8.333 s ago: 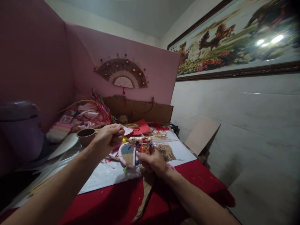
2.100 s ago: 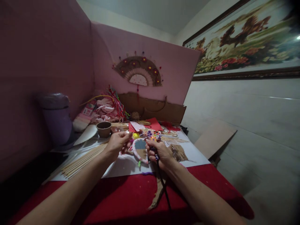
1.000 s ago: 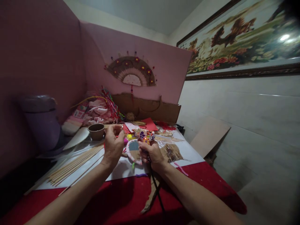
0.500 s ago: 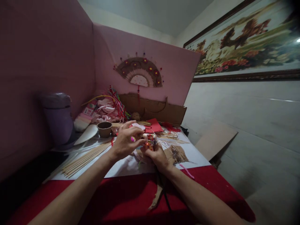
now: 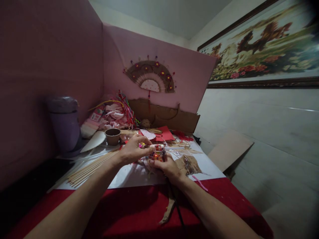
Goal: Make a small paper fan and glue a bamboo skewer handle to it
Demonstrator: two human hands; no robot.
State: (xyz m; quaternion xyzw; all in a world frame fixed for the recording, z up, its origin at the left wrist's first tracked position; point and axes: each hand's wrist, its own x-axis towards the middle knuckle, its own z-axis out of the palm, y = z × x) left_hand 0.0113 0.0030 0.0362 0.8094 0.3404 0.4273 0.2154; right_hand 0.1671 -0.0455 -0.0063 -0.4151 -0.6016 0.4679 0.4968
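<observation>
— Where's the glue gun (image 5: 156, 153)?
— Clamped in the right hand (image 5: 166, 166), over the white sheet (image 5: 129, 179) at the middle of the table (image 5: 124, 215). The left hand (image 5: 132, 151) touches its front; pinching or not, I can't tell.
— Advice?
— Probably keep skin off the hot end, and keep the black cord (image 5: 178, 209) slack.

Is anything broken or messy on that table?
A little. A ragged, torn-looking cardboard strip lies on the red cloth between the forearms. Thin wooden sticks lie loosely fanned out, and a pink strand lies half off the white sheet. The colourful piece in the right hand looks whole.
</observation>
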